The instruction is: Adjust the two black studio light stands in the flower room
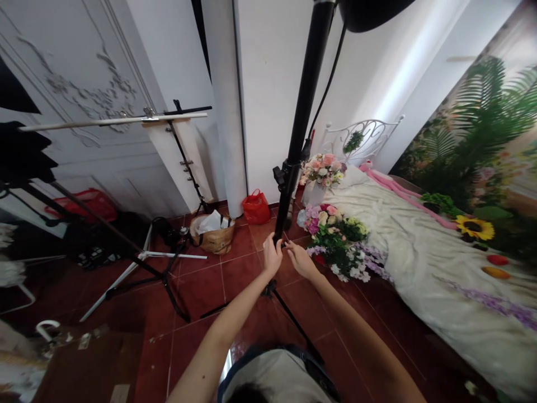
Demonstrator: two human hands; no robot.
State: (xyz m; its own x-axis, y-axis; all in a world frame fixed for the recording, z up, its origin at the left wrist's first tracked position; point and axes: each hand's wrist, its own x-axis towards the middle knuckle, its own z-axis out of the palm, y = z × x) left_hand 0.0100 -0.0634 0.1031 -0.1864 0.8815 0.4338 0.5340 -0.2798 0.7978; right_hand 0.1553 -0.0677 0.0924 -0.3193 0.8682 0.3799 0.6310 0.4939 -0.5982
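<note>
Left grip (272, 254) wraps black stand (301, 117) on red floor (239, 277): slim pole (314, 61), knobbed collar (289, 166), dangling cable (334, 65); top cut off, legs (293, 318) partly behind body (272, 372). Right grip (298, 258) at lower knob (285, 244), mostly hidden; can't tell if pinching.

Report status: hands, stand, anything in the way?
Left hand gripping black stand; right hand beside it, exact grip unclear. Legs spread over tiled floor. Flowers near right hand, not blocking.

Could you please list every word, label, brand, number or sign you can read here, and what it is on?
No text can be read anywhere.
Black stand: no legible lettering.
Pale patch at the lower left: too blurred to tell whether it bears print.
</note>
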